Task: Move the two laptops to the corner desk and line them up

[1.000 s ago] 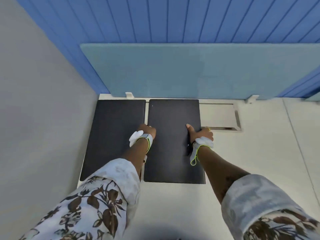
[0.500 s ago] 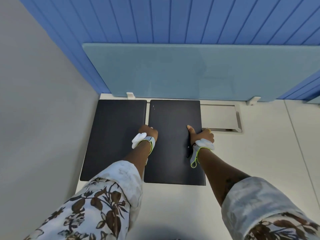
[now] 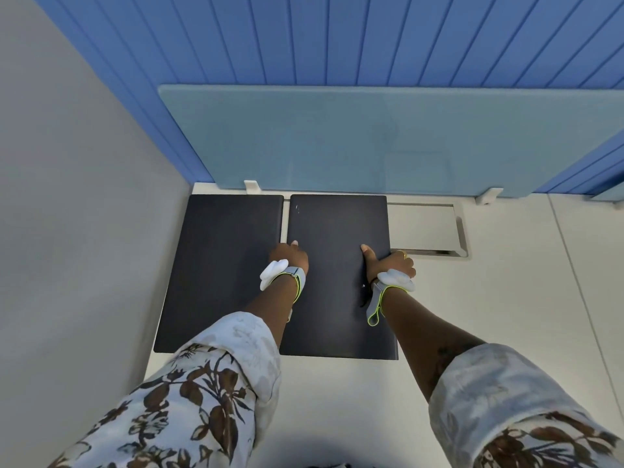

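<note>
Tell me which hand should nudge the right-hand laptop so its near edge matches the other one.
Right. The right hand already grips the right laptop at its outer edge. The left hand sits over the gap beside the left laptop, its hold unclear.

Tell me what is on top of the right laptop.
On the right laptop the right hand grips its right edge, thumb on the lid, and the left hand rests at its left edge. The fingers under the right edge are hidden.
</note>
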Tool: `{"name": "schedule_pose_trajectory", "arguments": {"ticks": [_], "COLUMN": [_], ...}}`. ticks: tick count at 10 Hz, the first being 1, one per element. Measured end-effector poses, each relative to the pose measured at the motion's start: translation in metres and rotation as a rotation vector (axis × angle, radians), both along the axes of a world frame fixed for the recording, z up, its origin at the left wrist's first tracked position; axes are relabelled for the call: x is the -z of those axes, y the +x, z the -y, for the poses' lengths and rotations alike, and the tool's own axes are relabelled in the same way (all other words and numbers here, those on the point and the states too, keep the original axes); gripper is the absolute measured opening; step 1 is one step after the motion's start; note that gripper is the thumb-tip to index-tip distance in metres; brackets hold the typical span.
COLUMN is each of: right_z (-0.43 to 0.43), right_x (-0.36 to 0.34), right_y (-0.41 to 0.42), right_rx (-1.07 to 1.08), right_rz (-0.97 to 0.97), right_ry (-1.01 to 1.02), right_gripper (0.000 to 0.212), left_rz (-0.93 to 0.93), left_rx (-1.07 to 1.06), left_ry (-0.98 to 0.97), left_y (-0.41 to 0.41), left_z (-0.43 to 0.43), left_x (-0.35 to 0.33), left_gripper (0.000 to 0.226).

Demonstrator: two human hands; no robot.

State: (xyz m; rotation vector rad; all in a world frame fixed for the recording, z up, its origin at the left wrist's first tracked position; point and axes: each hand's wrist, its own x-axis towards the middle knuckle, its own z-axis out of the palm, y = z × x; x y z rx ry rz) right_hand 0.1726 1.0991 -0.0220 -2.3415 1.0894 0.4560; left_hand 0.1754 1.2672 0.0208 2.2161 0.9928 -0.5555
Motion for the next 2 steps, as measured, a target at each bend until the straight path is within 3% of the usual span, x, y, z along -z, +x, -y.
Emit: {"name": "schedule_pose_trajectory", "arguments": {"ticks": [1, 2], "right_z": [-0.002, -0.001], "right_x": [-0.007, -0.028], "right_y": [-0.005, 0.010], "right_rx": [-0.063, -0.084], "right_rz": [0.082, 0.198], "right_ry": [-0.089, 0.004], "right_gripper": [0.081, 0.068], "left_rz": [0.041, 0.169], "left_rx": [0.027, 0.017], "left_ry": [0.165, 0.149], "left_y": [0.001, 0.019], "left_z": [0.004, 0.012], "left_x": [-0.003, -0.023], "left_gripper": [0.064, 0.074]}}
